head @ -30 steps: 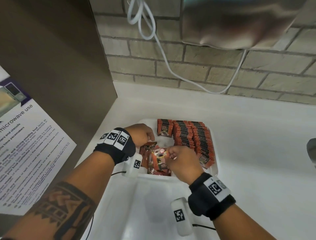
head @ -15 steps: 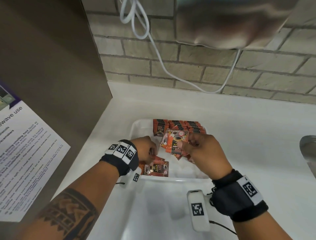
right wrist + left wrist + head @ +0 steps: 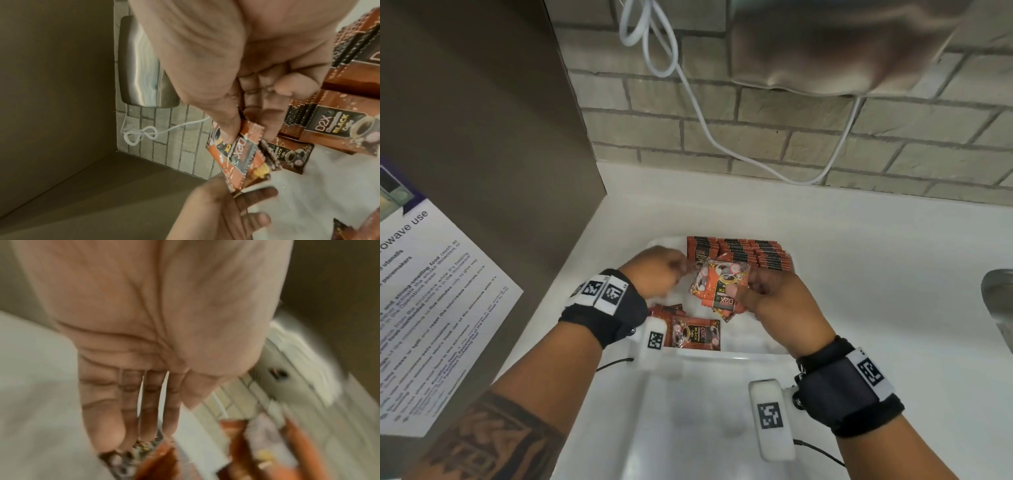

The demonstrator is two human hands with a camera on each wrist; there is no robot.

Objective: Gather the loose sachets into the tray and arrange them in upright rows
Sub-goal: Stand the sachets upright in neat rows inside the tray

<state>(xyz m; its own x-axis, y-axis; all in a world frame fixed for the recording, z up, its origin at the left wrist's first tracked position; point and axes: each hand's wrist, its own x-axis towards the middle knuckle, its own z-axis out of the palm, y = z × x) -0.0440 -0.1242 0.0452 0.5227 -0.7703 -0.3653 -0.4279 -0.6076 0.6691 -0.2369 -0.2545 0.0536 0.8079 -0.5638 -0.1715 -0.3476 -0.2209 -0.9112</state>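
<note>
A white tray (image 3: 756,354) sits on the counter, with rows of upright orange-and-black sachets (image 3: 750,253) packed along its far side. My right hand (image 3: 767,294) pinches a small bundle of sachets (image 3: 719,284) between thumb and fingers, just in front of those rows. The right wrist view shows the bundle (image 3: 238,155) in that hand (image 3: 244,128), beside the rows (image 3: 339,121). My left hand (image 3: 664,270) is at the bundle's left edge, its fingers (image 3: 144,418) straight and holding nothing. A few loose sachets (image 3: 695,334) lie flat in the tray's near left corner.
A brown panel (image 3: 482,137) with a microwave notice (image 3: 431,308) closes off the left. A steel wall unit (image 3: 825,44) with a white cable (image 3: 705,113) hangs on the brick wall behind. A metal object (image 3: 1000,301) shows at the right edge of the white counter.
My right hand carried the bundle from the tray's near side up to the upright rows. My left hand left the loose sachets and moved up to the bundle's left edge.
</note>
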